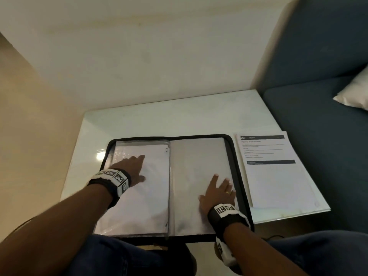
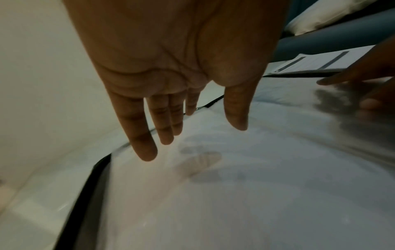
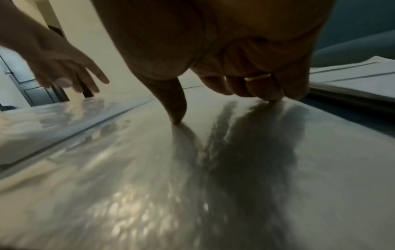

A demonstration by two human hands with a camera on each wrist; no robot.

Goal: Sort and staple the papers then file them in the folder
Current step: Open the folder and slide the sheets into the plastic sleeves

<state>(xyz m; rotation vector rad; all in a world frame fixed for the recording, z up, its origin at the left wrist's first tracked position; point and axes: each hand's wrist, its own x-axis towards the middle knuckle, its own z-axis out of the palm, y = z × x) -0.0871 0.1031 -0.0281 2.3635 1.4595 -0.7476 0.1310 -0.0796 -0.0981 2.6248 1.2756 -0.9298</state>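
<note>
The black zip-edged folder (image 1: 232,156) with clear plastic sleeves lies open on the white tabletop (image 1: 139,120). The left hand (image 1: 131,168) hovers above its left page, fingers (image 2: 145,140) straight and loosely spread. The right hand (image 1: 217,193) presses spread fingertips (image 3: 176,116) onto the right sleeve. Printed white papers (image 1: 274,172) lie just beside the folder's right edge.

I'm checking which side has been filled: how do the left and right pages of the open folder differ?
The left page looks white, with paper sheets seemingly inside its clear sleeve; the right page looks plain grey, with no sheet visible. The left hand hovers open just above the left page, while the right hand touches the right page with its fingertips. Both are glossy plastic sleeves inside the same black-edged folder.
</note>
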